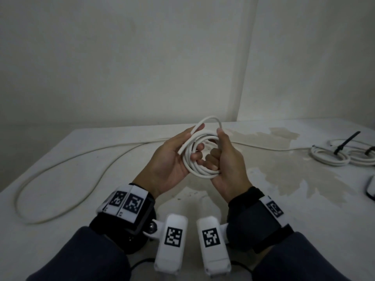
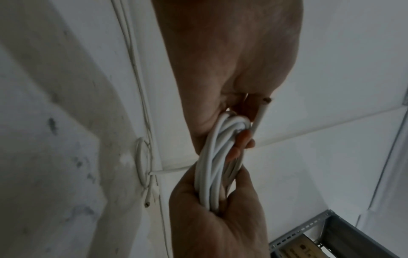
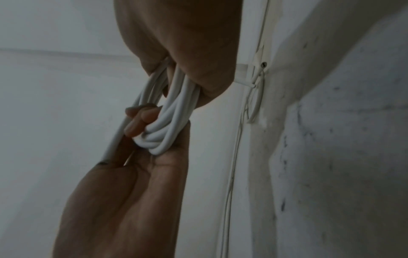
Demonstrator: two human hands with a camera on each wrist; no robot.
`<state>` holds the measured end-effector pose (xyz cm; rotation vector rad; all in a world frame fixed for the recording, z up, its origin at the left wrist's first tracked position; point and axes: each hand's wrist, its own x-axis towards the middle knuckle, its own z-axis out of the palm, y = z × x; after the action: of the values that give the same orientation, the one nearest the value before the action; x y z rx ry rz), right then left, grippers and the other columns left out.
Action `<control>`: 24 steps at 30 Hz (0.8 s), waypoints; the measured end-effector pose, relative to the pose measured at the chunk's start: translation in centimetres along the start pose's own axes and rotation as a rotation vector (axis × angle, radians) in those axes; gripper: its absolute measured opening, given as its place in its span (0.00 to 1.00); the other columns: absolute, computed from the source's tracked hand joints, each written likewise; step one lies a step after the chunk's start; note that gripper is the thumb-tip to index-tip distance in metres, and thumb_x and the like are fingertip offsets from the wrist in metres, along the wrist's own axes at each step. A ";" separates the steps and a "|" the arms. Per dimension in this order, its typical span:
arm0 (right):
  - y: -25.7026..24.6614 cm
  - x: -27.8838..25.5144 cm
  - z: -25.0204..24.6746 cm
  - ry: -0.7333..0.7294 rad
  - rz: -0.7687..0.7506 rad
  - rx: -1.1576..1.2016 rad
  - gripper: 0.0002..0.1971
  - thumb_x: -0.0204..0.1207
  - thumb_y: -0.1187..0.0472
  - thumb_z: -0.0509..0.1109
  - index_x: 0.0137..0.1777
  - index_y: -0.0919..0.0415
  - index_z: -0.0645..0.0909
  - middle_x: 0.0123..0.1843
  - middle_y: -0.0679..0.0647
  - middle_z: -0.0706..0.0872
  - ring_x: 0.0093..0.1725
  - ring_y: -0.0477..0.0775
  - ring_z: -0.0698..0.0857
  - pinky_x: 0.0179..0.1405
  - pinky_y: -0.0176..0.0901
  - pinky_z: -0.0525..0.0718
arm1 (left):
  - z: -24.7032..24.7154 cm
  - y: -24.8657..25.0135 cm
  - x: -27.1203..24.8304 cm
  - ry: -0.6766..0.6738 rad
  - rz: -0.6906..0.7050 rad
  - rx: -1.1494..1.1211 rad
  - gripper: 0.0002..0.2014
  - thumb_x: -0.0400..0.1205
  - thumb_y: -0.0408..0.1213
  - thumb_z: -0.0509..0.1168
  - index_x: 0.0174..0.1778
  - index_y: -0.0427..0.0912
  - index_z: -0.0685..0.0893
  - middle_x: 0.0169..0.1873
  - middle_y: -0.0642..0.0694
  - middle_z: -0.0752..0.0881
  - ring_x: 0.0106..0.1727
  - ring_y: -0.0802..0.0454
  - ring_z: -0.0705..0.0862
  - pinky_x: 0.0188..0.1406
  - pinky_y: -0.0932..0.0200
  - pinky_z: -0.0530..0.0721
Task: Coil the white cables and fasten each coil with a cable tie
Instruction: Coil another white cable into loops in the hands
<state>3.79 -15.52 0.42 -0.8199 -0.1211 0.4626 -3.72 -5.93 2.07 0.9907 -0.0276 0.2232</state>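
Coil of white cable sits above the tabletop, both hands curled round it: left hand supports the loops, right hand pinches them together against springing open.

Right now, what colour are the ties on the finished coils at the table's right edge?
Black. The cable ties stand out against the white finished coils; the head view shows them best.

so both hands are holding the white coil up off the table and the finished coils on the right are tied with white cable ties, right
Not quite: the ties are black, not white. The head view shows the finished coils at the right of the table fastened with black cable ties. The rest stands: the left hand and right hand both hold the white coil above the table.
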 end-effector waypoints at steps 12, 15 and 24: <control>0.1 -0.2 0.0 -0.073 -0.034 -0.123 0.11 0.81 0.56 0.68 0.36 0.56 0.79 0.21 0.47 0.62 0.17 0.45 0.59 0.15 0.34 0.58 | -0.2 1.0 0.1 -0.007 -0.040 0.186 0.20 0.87 0.33 0.47 0.70 0.43 0.79 0.27 0.46 0.74 0.24 0.56 0.70 0.31 0.61 0.76; 0.3 -0.2 0.1 -0.099 -0.071 -0.182 0.09 0.82 0.56 0.66 0.45 0.55 0.86 0.24 0.48 0.66 0.19 0.44 0.61 0.15 0.33 0.61 | 0.1 1.0 0.2 0.051 0.030 0.360 0.21 0.86 0.31 0.46 0.65 0.45 0.82 0.24 0.49 0.72 0.23 0.57 0.68 0.31 0.58 0.70; -0.4 0.0 -0.4 -0.138 -0.065 -0.121 0.09 0.82 0.58 0.66 0.47 0.59 0.87 0.26 0.54 0.67 0.17 0.45 0.64 0.14 0.33 0.65 | 0.6 -0.5 0.1 0.127 0.342 0.893 0.17 0.89 0.36 0.51 0.72 0.42 0.75 0.36 0.50 0.83 0.29 0.59 0.83 0.37 0.63 0.83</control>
<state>4.05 -16.07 0.40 -0.9000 -0.3049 0.4530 -3.44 -6.62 2.00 1.8592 0.0225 0.6448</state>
